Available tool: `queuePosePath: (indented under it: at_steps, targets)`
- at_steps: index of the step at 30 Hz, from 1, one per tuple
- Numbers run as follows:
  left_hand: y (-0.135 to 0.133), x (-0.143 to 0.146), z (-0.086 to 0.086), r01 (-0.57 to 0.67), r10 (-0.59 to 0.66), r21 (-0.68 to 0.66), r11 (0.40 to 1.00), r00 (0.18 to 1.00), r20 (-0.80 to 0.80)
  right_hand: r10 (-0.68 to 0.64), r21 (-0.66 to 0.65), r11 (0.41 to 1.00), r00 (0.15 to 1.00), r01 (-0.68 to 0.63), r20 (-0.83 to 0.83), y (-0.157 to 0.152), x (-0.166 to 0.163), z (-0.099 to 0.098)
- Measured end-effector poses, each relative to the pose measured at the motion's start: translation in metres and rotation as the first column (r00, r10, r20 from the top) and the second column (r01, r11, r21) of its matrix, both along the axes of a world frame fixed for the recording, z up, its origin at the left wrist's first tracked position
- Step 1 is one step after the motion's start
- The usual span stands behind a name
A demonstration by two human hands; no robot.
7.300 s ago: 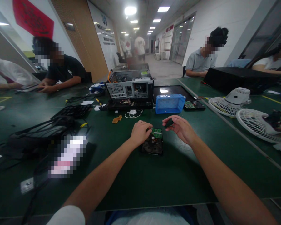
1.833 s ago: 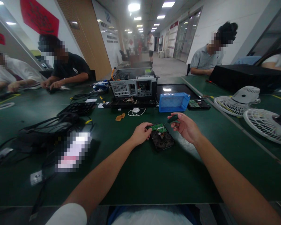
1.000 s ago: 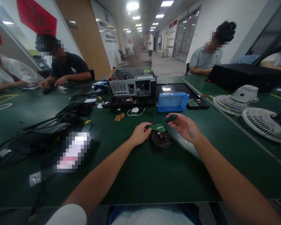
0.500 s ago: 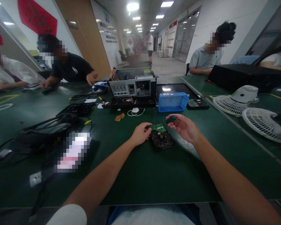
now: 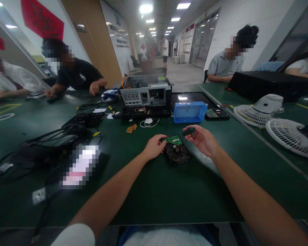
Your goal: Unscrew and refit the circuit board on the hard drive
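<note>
A hard drive (image 5: 178, 155) with its green circuit board (image 5: 173, 140) facing up lies on the table in front of me. My left hand (image 5: 155, 146) is closed on the drive's upper left edge, fingertips beside the board. Just right of the drive, my right hand (image 5: 201, 138) is raised and pinches a small dark green, rounded object (image 5: 188, 131), its kind too indistinct to tell. That object is apart from the drive.
Beyond the drive stand a blue plastic bin (image 5: 190, 112) and an opened computer case (image 5: 145, 94). White fan parts (image 5: 259, 109) lie at right; a black bag and cables (image 5: 51, 143) at left. Several people sit around the green table (image 5: 174, 198).
My right hand and its small dark object have shifted very slightly; the left hand keeps its hold on the drive. The far-left co-worker's hand has moved a little to the left.
</note>
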State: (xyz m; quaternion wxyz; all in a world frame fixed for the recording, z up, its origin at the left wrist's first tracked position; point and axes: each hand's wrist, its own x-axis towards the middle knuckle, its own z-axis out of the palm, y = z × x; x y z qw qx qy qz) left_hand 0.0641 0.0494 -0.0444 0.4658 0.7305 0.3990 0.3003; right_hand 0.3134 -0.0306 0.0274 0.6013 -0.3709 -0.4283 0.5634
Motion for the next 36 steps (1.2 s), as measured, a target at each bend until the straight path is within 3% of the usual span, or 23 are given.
queuePosePath:
  at_steps: [36]
  targets:
    - [-0.0009,0.0000,0.0017,0.005,-0.005,0.018,1.000,1.000,-0.008,-0.019,-0.007,1.000,1.000,0.019,0.022,0.0002,0.0010,-0.0024]
